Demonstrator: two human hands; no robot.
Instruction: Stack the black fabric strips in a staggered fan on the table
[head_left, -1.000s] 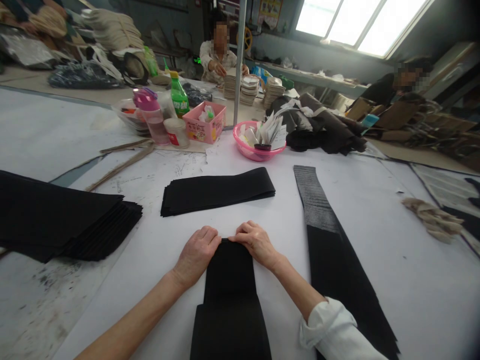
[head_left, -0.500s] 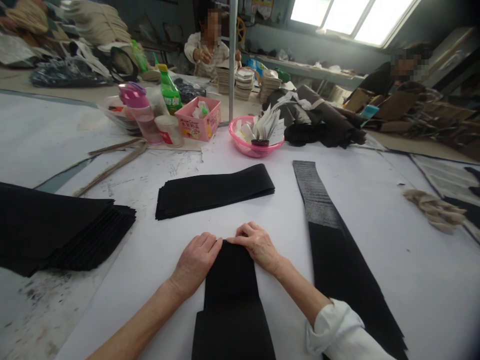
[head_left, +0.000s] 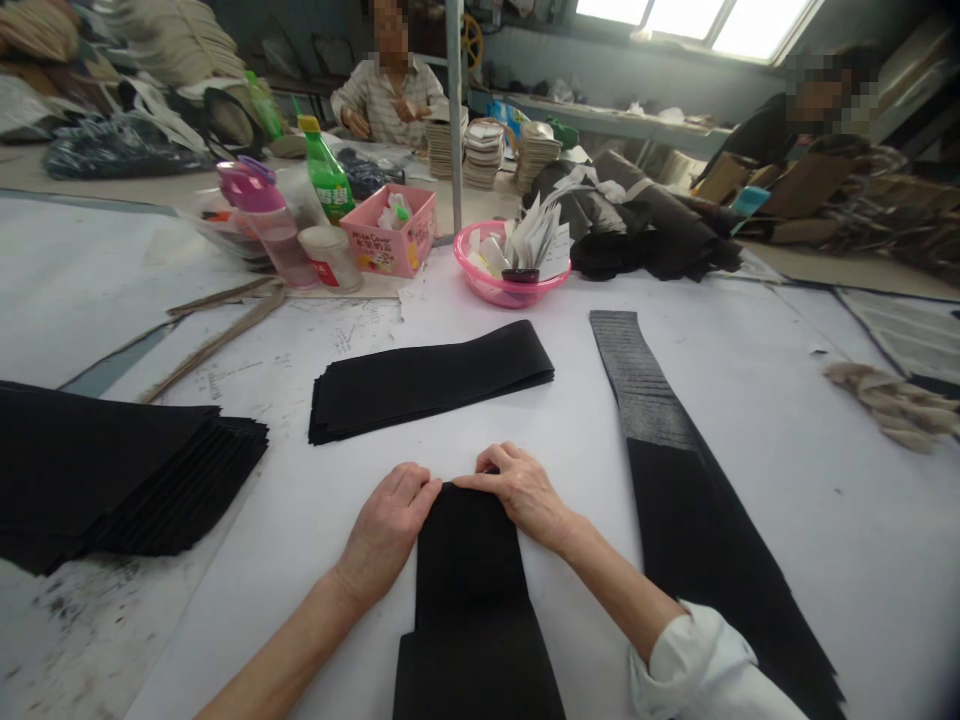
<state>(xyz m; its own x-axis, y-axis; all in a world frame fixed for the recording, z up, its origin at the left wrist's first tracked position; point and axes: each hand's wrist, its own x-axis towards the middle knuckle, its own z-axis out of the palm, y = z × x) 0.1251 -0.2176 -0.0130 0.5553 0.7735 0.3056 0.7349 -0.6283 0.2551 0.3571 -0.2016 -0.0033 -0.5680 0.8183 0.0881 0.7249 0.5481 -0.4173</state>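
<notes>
A long black fabric strip (head_left: 471,590) lies on the white table (head_left: 787,420) straight in front of me, its near part folded over. My left hand (head_left: 390,525) rests on the strip's far left corner with curled fingers pinching the edge. My right hand (head_left: 521,488) presses the far right corner, its fingers bent and gripping the edge. Just beyond my hands lies a neat stack of black strips (head_left: 427,378).
A fanned row of black strips (head_left: 675,470) runs along the right, a large black pile (head_left: 112,470) sits at left. A pink bowl (head_left: 510,285), pink box (head_left: 390,235), green bottle (head_left: 324,175) and cups stand at the back. Two people sit beyond the table.
Both hands stay on the strip's far end; the left fingers have slid slightly onto the corner. The view has shifted a little.
</notes>
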